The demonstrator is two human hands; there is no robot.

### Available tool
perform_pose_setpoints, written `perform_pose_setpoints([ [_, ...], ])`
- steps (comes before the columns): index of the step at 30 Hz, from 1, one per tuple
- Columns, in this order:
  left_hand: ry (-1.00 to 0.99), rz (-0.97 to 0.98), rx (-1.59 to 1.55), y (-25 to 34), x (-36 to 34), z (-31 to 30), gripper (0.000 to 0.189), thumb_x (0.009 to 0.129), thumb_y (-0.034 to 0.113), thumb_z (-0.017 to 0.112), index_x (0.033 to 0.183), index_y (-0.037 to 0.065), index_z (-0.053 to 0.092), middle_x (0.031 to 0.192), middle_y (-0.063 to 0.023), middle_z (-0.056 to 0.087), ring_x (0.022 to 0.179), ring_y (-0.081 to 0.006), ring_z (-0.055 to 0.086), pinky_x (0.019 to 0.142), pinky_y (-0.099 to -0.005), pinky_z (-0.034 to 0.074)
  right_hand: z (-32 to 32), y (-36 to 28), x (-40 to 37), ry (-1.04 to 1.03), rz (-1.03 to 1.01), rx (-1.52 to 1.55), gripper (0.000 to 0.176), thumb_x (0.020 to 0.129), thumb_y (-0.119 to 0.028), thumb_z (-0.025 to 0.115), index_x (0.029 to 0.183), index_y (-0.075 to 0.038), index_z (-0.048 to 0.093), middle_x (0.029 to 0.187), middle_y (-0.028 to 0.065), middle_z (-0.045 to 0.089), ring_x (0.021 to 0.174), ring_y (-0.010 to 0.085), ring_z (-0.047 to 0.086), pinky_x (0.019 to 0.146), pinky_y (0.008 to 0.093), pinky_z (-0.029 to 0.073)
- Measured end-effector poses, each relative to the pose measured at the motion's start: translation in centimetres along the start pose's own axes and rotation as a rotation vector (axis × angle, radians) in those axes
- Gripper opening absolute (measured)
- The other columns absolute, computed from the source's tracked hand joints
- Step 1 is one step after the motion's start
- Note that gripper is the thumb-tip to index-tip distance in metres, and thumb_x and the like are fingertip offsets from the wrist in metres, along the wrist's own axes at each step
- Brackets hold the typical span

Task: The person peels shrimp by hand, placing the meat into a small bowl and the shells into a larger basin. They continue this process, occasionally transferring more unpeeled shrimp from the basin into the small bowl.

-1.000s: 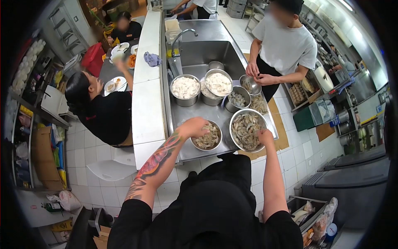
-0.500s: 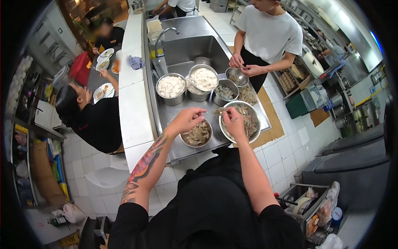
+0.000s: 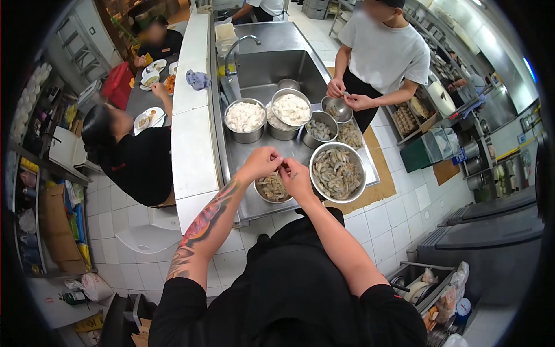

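Observation:
My left hand (image 3: 261,162) and my right hand (image 3: 296,178) meet fingertip to fingertip above a metal bowl of shrimp shells (image 3: 273,188). Both are closed in a pinch, and whatever lies between the fingertips is too small to make out. Right of my right hand stands a large metal bowl of grey shrimp (image 3: 337,173). Behind my hands are metal pots of white pieces in water (image 3: 245,117), one of them (image 3: 291,109) resting on top of another. A smaller pot of peeled grey shrimp (image 3: 319,128) stands beside them.
A steel sink (image 3: 280,69) with a tap (image 3: 233,55) lies beyond the pots. Across the counter corner a co-worker in a white shirt (image 3: 384,49) holds both hands over a small bowl (image 3: 337,110). Left of the white tiled ledge (image 3: 192,144), people sit at a table with plates.
My right hand has moved left from the large shrimp bowl to my left hand, and the fingertips now meet. The view has shifted slightly.

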State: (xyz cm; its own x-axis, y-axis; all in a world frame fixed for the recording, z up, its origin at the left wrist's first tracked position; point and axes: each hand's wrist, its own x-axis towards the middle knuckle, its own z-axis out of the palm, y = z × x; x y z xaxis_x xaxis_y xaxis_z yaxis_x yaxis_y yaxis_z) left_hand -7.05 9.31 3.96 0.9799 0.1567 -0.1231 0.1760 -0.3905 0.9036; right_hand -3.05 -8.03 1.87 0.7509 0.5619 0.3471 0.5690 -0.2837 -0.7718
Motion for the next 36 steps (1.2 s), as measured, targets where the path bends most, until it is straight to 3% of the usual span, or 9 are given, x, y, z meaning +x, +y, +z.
perform_pose_setpoints([
  [5,0.035,0.035,0.199,-1.0,0.3,0.0,0.026,0.083,0.018,0.068,0.1,-0.001,0.073,0.09,-0.0196,0.075,0.082,-0.0319,0.074,0.073,-0.0396,0.057,0.4,0.0,-0.6,-0.13,0.18,0.109,0.021,0.094,-0.007,0.069,0.113,0.002,0.068,0.097,0.0175,0.076,0.089,0.0258,0.077,0.077,0.0337,0.059],
  [9,0.049,0.05,0.295,-1.1,0.1,-0.3,0.024,0.081,0.016,0.068,0.1,0.002,0.073,0.091,-0.0184,0.074,0.088,-0.0353,0.072,0.076,-0.0412,0.057,0.2,0.7,-0.6,-0.083,0.175,0.249,0.018,0.091,-0.008,0.069,0.107,0.0,0.072,0.091,0.0199,0.075,0.081,0.03,0.075,0.074,0.038,0.058],
  [12,0.118,0.113,0.346,-1.3,0.0,-1.0,0.023,0.081,0.017,0.068,0.101,0.005,0.073,0.089,-0.0159,0.074,0.087,-0.0347,0.071,0.076,-0.0412,0.056,-1.2,2.6,0.5,-0.056,0.272,0.086,0.018,0.093,-0.014,0.068,0.104,0.0,0.074,0.088,0.0175,0.076,0.08,0.0275,0.075,0.073,0.0365,0.057],
  [19,0.164,0.253,0.183,1.9,-0.5,-2.1,0.023,0.088,0.01,0.068,0.109,0.002,0.072,0.086,-0.0117,0.071,0.072,-0.0199,0.064,0.072,-0.033,0.053,-2.2,3.0,3.1,0.047,0.236,0.186,0.02,0.096,-0.017,0.065,0.105,-0.001,0.074,0.089,0.0134,0.077,0.08,0.0228,0.075,0.074,0.0337,0.057],
  [22,0.253,0.301,0.055,2.7,-0.5,-1.9,0.022,0.092,0.008,0.065,0.113,0.003,0.072,0.088,-0.0079,0.072,0.073,-0.0131,0.063,0.072,-0.0291,0.052,-1.9,3.7,4.0,-0.017,0.277,0.222,0.021,0.1,-0.013,0.062,0.109,0.003,0.071,0.092,0.0082,0.077,0.082,0.014,0.072,0.076,0.0279,0.056],
  [25,0.342,0.304,-0.067,2.9,-0.2,-1.9,0.021,0.094,0.007,0.065,0.113,0.003,0.072,0.09,-0.0072,0.072,0.074,-0.0118,0.063,0.071,-0.0285,0.052,-0.1,6.8,3.9,-0.114,0.333,0.161,0.021,0.098,-0.011,0.063,0.112,0.002,0.07,0.099,0.012,0.076,0.088,0.0214,0.074,0.08,0.033,0.057],
  [27,0.387,0.304,-0.124,2.8,-0.3,-2.1,0.019,0.093,0.007,0.065,0.111,0.003,0.072,0.09,-0.0085,0.071,0.074,-0.0138,0.064,0.071,-0.0296,0.052,1.1,7.4,3.1,-0.177,0.124,-0.194,0.031,0.089,-0.004,0.062,0.119,-0.004,0.069,0.111,0.0176,0.073,0.101,0.0343,0.07,0.089,0.0417,0.055],
  [31,0.386,0.28,-0.107,3.1,-0.3,-2.6,0.021,0.097,0.006,0.064,0.116,0.002,0.071,0.089,-0.0024,0.07,0.076,-0.0074,0.061,0.073,-0.0257,0.051,4.0,9.4,2.7,-0.351,-0.073,-0.178,0.052,0.081,-0.003,0.065,0.132,-0.011,0.063,0.129,0.0199,0.063,0.119,0.0391,0.061,0.1,0.0466,0.05],
  [36,0.38,0.277,-0.08,2.6,0.1,-2.6,0.022,0.096,0.005,0.064,0.116,0.002,0.071,0.089,-0.0031,0.07,0.077,-0.0078,0.061,0.073,-0.0258,0.051,6.3,9.2,2.9,-0.409,-0.171,-0.328,0.042,0.081,-0.003,0.065,0.122,-0.012,0.071,0.135,0.0187,0.062,0.125,0.0389,0.058,0.108,0.0468,0.044],
])
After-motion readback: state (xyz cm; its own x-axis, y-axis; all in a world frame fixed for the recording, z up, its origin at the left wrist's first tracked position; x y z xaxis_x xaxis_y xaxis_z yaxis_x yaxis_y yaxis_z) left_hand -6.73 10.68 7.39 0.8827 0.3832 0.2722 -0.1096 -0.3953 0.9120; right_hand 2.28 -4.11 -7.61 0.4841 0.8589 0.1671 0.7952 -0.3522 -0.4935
